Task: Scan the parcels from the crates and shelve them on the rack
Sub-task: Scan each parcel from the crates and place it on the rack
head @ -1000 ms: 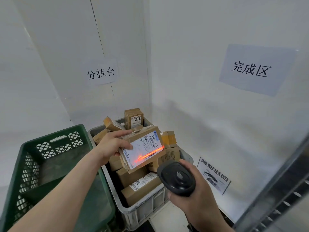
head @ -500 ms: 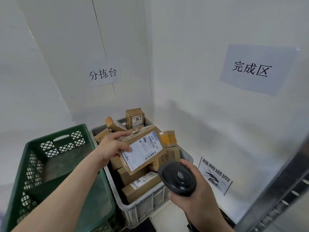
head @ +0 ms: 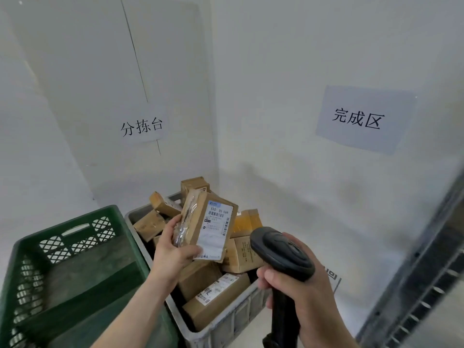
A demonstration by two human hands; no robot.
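My left hand [head: 173, 249] grips a brown cardboard parcel [head: 200, 224] with a white shipping label, held upright above the grey crate [head: 226, 327]. Several more brown parcels [head: 216, 300] lie piled in that crate. My right hand [head: 301, 305] holds a black barcode scanner [head: 281, 254] by its handle, just right of the parcel, head pointing towards it. No red scan line shows on the label.
A green perforated crate [head: 75, 272] stands to the left of the grey one. White walls carry two paper signs [head: 143, 126] [head: 361, 119]. A metal rack's post [head: 426, 259] runs along the right edge. A printed sheet lies on the floor by the wall.
The red scan line on the label has gone out. My left hand has turned the parcel upright and lifted it slightly. The scanner has risen and come closer.
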